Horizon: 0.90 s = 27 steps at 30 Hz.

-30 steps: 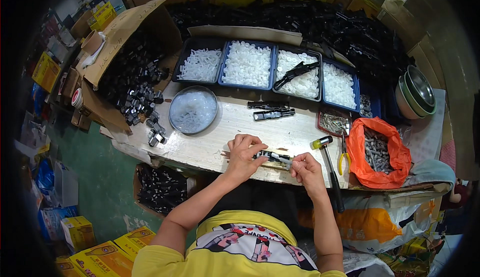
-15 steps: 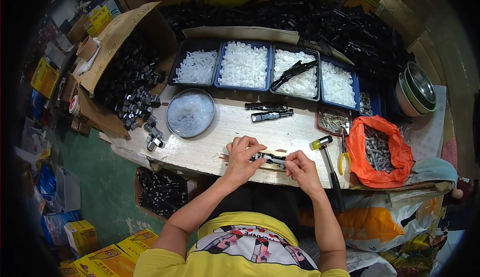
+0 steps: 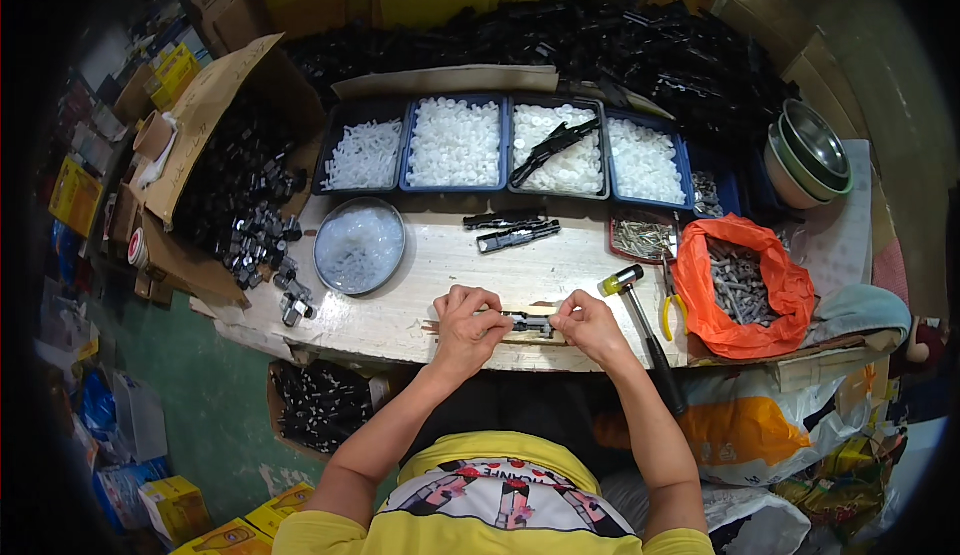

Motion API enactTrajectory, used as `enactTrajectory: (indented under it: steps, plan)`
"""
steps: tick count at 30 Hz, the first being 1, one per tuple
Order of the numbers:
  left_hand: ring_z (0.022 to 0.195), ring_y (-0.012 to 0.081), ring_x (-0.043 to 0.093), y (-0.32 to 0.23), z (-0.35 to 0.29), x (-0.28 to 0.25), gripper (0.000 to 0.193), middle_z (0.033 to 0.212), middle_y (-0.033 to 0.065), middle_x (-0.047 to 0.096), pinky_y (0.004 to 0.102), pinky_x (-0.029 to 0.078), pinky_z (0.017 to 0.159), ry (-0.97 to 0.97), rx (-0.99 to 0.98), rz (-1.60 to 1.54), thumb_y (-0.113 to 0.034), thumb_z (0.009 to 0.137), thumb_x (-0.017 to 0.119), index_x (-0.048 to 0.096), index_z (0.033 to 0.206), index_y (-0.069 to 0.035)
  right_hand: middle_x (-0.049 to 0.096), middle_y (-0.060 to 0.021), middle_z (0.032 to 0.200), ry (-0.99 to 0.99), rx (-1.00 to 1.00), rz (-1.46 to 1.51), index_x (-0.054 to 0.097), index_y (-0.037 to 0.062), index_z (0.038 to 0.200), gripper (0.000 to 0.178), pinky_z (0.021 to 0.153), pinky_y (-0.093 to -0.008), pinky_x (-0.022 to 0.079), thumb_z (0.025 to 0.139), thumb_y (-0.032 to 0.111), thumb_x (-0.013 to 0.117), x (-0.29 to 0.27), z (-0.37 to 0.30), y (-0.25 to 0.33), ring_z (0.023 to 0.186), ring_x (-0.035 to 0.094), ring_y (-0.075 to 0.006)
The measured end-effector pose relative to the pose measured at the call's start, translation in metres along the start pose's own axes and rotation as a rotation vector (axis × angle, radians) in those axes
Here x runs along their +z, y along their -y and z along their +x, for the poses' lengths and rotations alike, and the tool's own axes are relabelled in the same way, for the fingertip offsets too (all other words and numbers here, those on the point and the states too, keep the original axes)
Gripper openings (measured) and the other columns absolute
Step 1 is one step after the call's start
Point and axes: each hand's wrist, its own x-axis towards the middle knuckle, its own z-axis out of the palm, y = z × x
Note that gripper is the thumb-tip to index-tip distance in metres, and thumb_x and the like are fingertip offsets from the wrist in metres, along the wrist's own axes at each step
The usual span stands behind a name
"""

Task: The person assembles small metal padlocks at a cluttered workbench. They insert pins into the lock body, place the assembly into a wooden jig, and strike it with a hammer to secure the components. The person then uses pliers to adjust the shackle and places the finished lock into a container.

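Near the front edge of the worktable (image 3: 440, 255), a long black-and-grey plastic part (image 3: 529, 323) lies between my hands. My left hand (image 3: 468, 333) pinches its left end with thumb and fingers. At the other end, my right hand (image 3: 592, 329) has its fingertips closed on the part. My fingers cover both ends, so any small piece in them is hidden. A pale wooden strip (image 3: 541, 310) shows just behind the part. Two similar black parts (image 3: 517, 237) rest farther back on the table. A hammer (image 3: 645, 325) with a yellow-and-black head lies to the right of my right hand.
Along the back stand blue trays (image 3: 457, 188) of small white pieces. A round dish (image 3: 360, 245) and a carton (image 3: 215, 105) of black pieces are at left. To the right are yellow-handled pliers (image 3: 675, 315), an orange bag (image 3: 690, 285) of grey pieces and stacked bowls (image 3: 815, 155).
The view has shifted, moving the whole scene slightly left in the picture. My right hand has come closer to my left along the part, and both hands keep their pinch.
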Motion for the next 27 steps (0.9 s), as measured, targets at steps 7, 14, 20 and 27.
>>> enactTrajectory:
  steps: [7, 14, 20, 27]
  plan:
    - [0.084, 0.0201, 0.046, -0.004, 0.005, 0.0, 0.008, 0.081, -0.0011, 0.054, 0.034, 0.028, 0.074, -0.012, 0.062, 0.022, -0.011, 0.062, 0.068, 0.061, 0.064, -0.012, 0.057, -0.007, 0.059, -0.035, 0.03, -0.027, 0.053, 0.003, 0.069, 0.017, 0.048, -0.0269, 0.041, 0.071, 0.014, 0.066, -0.004, 0.006, -0.015, 0.051, 0.051, -0.0115]
    - [0.082, 0.0239, 0.045, 0.014, -0.003, 0.015, 0.012, 0.078, 0.005, 0.051, 0.0384, 0.028, 0.077, -0.063, 0.041, -0.007, -0.011, 0.058, 0.067, 0.056, 0.063, -0.009, 0.062, -0.015, 0.078, 0.013, -0.211, -0.73, 0.06, 0.0067, 0.078, 0.019, 0.065, -0.0423, 0.047, 0.065, 0.021, 0.059, -0.007, 0.034, 0.029, 0.076, 0.06, -0.0321]
    - [0.067, 0.0293, 0.051, 0.021, -0.003, 0.018, 0.012, 0.073, 0.0118, 0.055, 0.0413, 0.042, 0.066, -0.082, 0.257, 0.277, -0.018, 0.077, 0.055, 0.058, 0.073, -0.007, 0.048, -0.011, 0.088, -0.382, -0.816, -1.068, 0.058, 0.0064, 0.079, 0.012, 0.076, -0.0422, 0.034, 0.068, 0.011, 0.057, 0.024, 0.091, 0.037, 0.093, 0.044, -0.0277]
    - [0.071, 0.0304, 0.051, 0.019, -0.005, 0.005, 0.011, 0.074, 0.01, 0.055, 0.0445, 0.041, 0.067, 0.014, 0.194, 0.243, -0.02, 0.075, 0.058, 0.057, 0.073, -0.009, 0.047, -0.0095, 0.085, -0.478, -1.083, -1.17, 0.056, 0.0067, 0.069, 0.01, 0.072, -0.0397, 0.033, 0.07, 0.016, 0.052, 0.038, 0.1, 0.026, 0.09, 0.043, -0.0244]
